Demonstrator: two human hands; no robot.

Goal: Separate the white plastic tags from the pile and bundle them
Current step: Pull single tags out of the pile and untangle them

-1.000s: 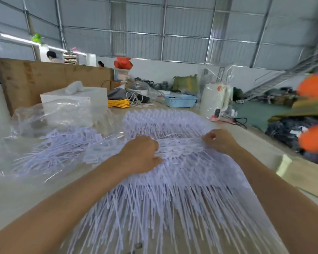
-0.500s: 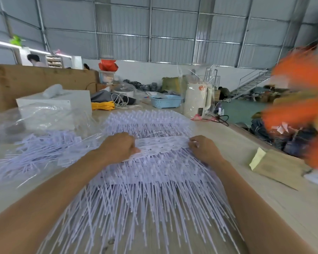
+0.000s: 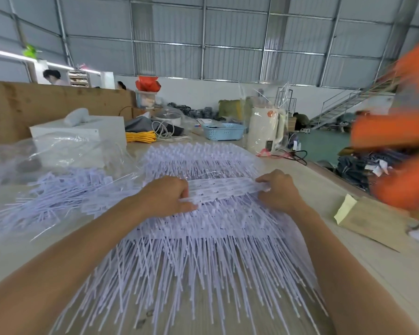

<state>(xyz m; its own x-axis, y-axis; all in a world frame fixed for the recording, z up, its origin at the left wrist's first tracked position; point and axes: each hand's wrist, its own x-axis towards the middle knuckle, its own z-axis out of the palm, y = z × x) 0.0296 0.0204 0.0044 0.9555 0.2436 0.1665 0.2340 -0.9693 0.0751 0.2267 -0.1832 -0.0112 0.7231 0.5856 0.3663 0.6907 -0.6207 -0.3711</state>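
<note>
Atop the big pile of white plastic tags (image 3: 203, 250), left hand (image 3: 166, 195) and right hand (image 3: 279, 191) pinched opposite ends of one strip of tags (image 3: 224, 189), fingers curled round it.

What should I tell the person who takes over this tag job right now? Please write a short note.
Left hand grips the left end of a strip of white tags; right hand pinches its right end. The strip lies on top of the big tag pile on the table. More loose tags lie on clear plastic at the left. Done: one strip picked out. Left: free it, bundle it, continue.
</note>
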